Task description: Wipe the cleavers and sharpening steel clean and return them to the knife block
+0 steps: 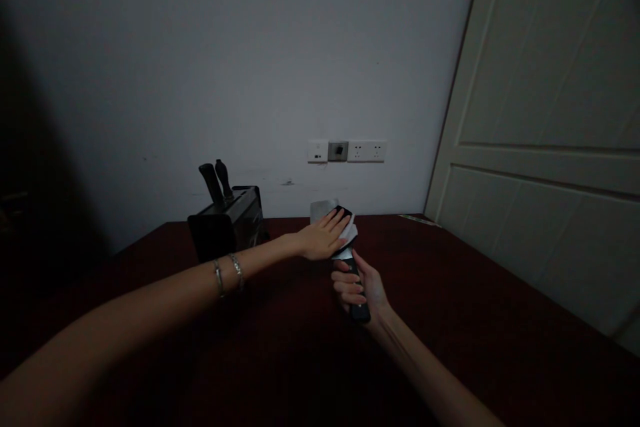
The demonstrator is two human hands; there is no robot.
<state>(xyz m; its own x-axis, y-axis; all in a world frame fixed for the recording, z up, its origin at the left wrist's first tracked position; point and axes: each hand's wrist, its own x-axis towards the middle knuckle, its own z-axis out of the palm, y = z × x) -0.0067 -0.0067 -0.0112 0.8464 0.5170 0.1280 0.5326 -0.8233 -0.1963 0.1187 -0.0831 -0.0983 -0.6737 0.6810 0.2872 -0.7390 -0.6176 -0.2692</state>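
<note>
Two handles [211, 184] stand in the knife block [213, 237]; right fingers [349, 287] grip a cleaver [360, 311], left fingers [333, 222] splay over cloth [350, 233].

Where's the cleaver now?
The cleaver is just right of centre in the head view, handle in the right hand, blade partly behind the left hand, right of the knife block.

Black-handled cleaver [354, 269], blade [319, 211] pointing away; pale cloth [351, 233] against blade.
</note>
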